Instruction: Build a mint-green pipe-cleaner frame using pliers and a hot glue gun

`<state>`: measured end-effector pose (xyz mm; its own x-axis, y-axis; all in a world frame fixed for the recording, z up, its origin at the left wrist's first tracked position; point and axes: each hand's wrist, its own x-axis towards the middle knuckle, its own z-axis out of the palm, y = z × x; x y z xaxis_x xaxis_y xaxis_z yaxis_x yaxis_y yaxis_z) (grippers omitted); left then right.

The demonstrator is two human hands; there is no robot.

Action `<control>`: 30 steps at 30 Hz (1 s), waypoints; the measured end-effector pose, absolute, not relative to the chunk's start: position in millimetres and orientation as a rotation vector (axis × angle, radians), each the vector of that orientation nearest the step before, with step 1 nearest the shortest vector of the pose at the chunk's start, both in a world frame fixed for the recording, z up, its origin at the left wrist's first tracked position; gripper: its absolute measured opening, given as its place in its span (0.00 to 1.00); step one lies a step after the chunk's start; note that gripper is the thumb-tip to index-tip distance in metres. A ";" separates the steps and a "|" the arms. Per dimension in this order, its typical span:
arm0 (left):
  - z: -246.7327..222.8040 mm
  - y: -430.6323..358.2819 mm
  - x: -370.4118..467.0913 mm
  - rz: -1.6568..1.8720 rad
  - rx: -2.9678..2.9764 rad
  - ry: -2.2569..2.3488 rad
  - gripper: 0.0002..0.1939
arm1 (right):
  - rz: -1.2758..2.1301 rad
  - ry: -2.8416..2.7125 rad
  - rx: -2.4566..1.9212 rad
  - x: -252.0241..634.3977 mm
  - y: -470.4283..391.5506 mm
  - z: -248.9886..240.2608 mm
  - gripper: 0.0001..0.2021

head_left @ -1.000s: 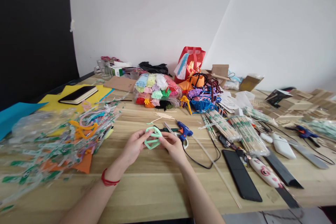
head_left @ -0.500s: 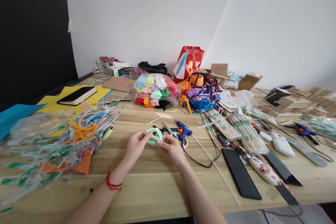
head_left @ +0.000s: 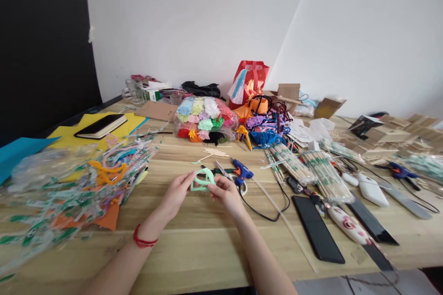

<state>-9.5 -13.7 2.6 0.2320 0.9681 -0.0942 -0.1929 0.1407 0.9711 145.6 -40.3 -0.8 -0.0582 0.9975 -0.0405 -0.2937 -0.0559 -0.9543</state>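
Between my two hands is a light green pipe cleaner point(head_left: 200, 189), bent into a loop with straight sides and an inner bar. The fingertips of my left hand point(head_left: 178, 192) pinch its left side. My right hand point(head_left: 224, 193) grips its right side between thumb and fingers. Just beyond my right hand lie scissors point(head_left: 224, 170) and a blue glue gun point(head_left: 242, 171), whose black cord curls to the right. A few thin wooden pieces point(head_left: 215, 152) lie on the table past the pipe cleaner.
Plastic wrappers point(head_left: 69, 193) and bent pipe cleaners point(head_left: 108, 173) spread over the left side. A bag of coloured bundles point(head_left: 206, 120) sits at the back. To the right are packs of wooden sticks point(head_left: 325, 177), a black phone point(head_left: 317, 229) and a clear glue stick point(head_left: 287, 228).
The pipe cleaner has turned, so its straight lower side and inner bar now show. My left hand has shifted slightly left; my right hand has hardly moved.
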 end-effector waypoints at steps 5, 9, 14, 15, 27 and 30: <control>5.9 -15.8 -6.2 1.047 1.053 0.883 0.17 | 1.259 -1.062 -1.044 147.4 -38.5 -2.3 0.16; 10.3 -12.5 -14.3 1.142 1.254 1.087 0.12 | 1.009 -1.217 -1.093 146.3 -40.8 -7.2 0.17; 9.1 -13.9 -12.7 1.065 1.429 1.031 0.15 | 0.910 -1.399 -1.121 140.7 -47.6 -10.4 0.22; 8.4 -14.6 -11.7 1.046 1.472 1.040 0.15 | 0.907 -1.406 -1.122 140.1 -48.4 -10.1 0.22; 13.3 -19.1 -9.1 1.075 1.427 1.057 0.15 | 1.178 -1.115 -1.071 140.4 -39.9 -8.8 0.25; 13.4 -20.4 -8.8 1.049 1.431 1.025 0.14 | 1.311 -1.060 -0.986 138.5 -39.1 -8.9 0.23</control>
